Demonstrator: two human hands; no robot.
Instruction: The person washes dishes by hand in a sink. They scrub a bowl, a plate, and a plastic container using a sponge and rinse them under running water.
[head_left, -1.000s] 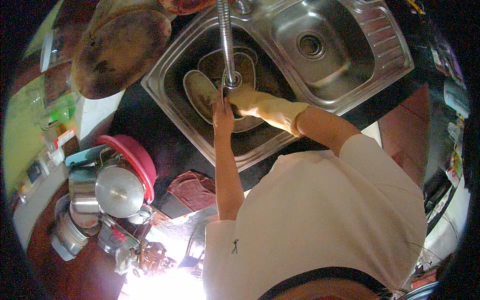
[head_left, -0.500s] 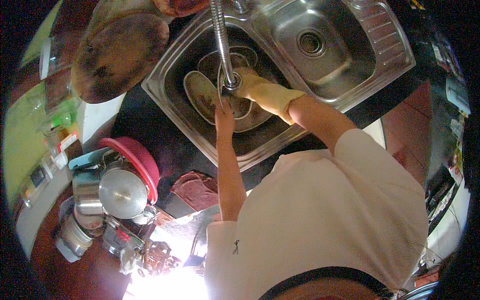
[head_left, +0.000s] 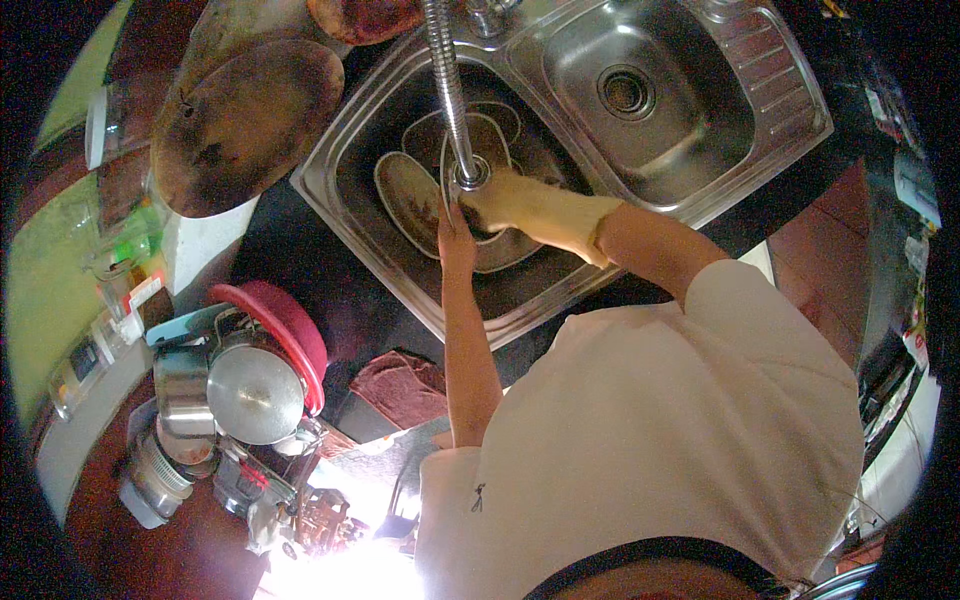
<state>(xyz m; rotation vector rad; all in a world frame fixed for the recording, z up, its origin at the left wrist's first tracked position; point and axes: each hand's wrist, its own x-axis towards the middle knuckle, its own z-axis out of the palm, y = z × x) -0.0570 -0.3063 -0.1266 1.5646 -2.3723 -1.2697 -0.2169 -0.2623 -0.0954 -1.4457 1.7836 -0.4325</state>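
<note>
1. Held piece (head_left: 447, 185): in the left sink basin (head_left: 375, 262), under the faucet nozzle (head_left: 472, 174); thin pale rim, dark interior. Its middle is covered; exact kind cannot be determined.
2. Left hand (head_left: 455, 240): bare, clamped on the piece's rim, fingertips indistinct.
3. Right hand (head_left: 490, 205): in a creased pale-yellow glove, against the piece; fingers obscured, so grip cannot be told.
4. Oval piece (head_left: 408, 200): pale-edged, brownish inside, just left of the held one.
5. Faucet hose: ridged metal, cut off above.
6. Dark table (head_left: 345, 300): maroon cloth (head_left: 400, 388), rumpled.
7. Brown oval board (head_left: 250, 130): mottled, material unclear.
</note>
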